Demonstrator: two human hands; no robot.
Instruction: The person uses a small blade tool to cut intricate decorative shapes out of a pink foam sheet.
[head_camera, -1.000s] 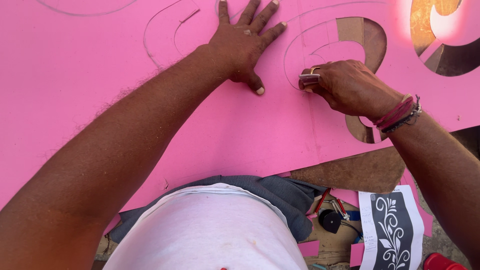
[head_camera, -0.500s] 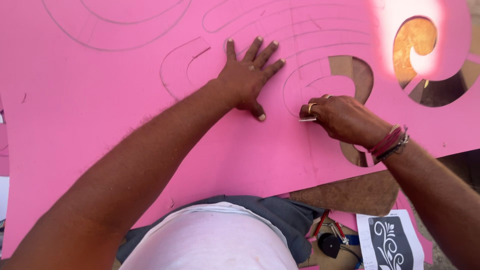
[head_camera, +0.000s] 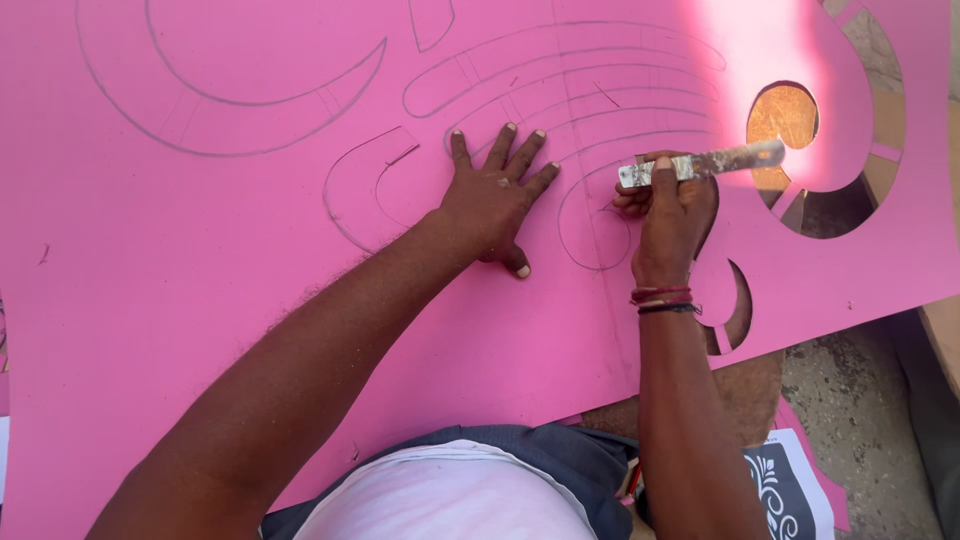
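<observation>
Closed around a flat metal blade (head_camera: 700, 162), the right hand (head_camera: 672, 215) keeps a fist-like grip, the blade pointing toward 3 o'clock above the pink sheet (head_camera: 200, 260). At 9 o'clock of that fist, the left hand (head_camera: 492, 200) lies open and flat on the sheet, fingers spread beside pencilled curves (head_camera: 590, 235).

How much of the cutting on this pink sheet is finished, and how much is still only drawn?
Done: curved openings at the right edge of the pink sheet are cut through. In hand: the right hand grips a metal blade above a pencilled loop, while the left hand presses the sheet flat. Left: the large arcs and long bands look only drawn, not cut.
</observation>
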